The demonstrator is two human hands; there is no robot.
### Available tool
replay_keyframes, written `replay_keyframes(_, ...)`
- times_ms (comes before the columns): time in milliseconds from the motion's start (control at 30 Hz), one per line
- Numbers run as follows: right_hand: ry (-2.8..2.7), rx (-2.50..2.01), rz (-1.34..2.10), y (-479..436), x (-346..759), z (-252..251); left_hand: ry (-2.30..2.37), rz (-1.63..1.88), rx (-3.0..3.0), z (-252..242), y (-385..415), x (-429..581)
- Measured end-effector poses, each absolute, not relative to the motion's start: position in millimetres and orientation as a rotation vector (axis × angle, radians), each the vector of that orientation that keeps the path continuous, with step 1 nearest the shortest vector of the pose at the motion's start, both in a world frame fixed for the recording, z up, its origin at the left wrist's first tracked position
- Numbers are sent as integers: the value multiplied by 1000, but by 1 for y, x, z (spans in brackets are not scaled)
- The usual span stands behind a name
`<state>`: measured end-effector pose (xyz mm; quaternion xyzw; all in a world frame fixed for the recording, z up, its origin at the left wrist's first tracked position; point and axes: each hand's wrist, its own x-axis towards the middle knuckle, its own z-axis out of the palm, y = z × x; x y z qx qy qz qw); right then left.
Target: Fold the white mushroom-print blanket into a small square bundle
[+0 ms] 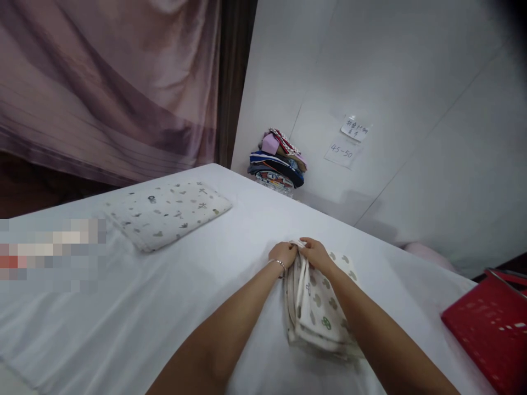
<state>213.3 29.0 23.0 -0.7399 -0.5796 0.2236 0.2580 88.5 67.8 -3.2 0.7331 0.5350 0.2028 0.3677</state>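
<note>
While a white table (230,263) is filling the lower view, a folded pale cloth (168,216) is lying flat on the table's left part. Over the table's nearer middle, a mushroom-print cloth (323,310) is hanging in folds. The left hand (281,253) is gripping its bunched top with curled fingers, the right hand (318,254) is pinching it just beside, and a bracelet (281,264) is circling the left wrist.

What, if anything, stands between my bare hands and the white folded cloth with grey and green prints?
Nothing visible does: your left hand and right hand directly grip the gathered end of the white printed cloth.
</note>
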Motion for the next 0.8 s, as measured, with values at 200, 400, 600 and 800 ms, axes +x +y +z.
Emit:
replay_keyframes(200,-1656,-2012,542,24,233,30,1407,420,1813,2,74,99)
replay_keyframes(400,-1489,-2279,204,8,301,36,1472,430,1713,0,79,107)
replay_keyframes(600,-1309,-2504,188,-10,338,23,1441,481,1672,-4,82,113)
replay_keyframes(800,-1175,-2550,261,-12,345,20,1426,516,1687,-3,84,110)
